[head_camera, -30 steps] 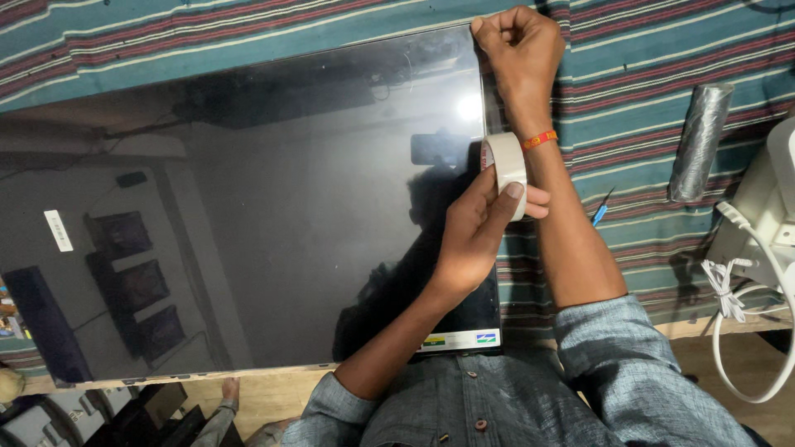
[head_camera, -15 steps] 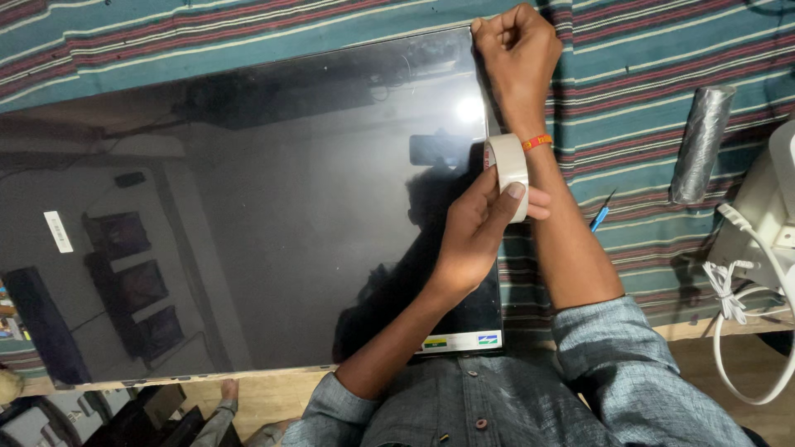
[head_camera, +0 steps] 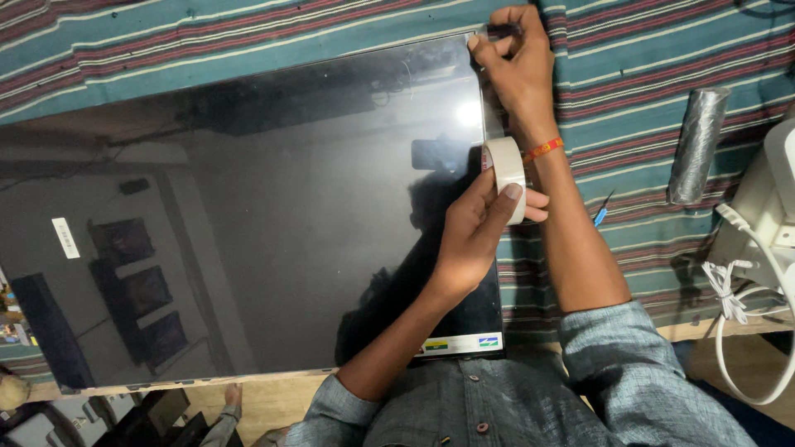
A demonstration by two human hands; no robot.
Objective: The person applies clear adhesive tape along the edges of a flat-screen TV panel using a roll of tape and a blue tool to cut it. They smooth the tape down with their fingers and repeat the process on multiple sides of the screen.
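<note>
Two hands taping the edge of a flat television panel on a striped cloth

The left hand [head_camera: 476, 232] gripped a roll of pale tape [head_camera: 506, 165] at the television panel [head_camera: 248, 215] edge, just below the right wrist; the right hand [head_camera: 515, 62], fingers closed, pinched the tape end onto the corner beyond, apparently anchoring it. A grey foil-wrapped roll [head_camera: 697, 145] lay well right

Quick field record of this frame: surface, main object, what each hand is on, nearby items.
surface: striped teal and maroon cloth over a table
main object: large flat screen panel, lying face up, dark and reflective
left hand: grips a roll of pale tape at the panel's right edge
right hand: presses at the panel's top right corner, orange band on the wrist
nearby: grey wrapped roll, white cable, small blue-handled tool
</note>
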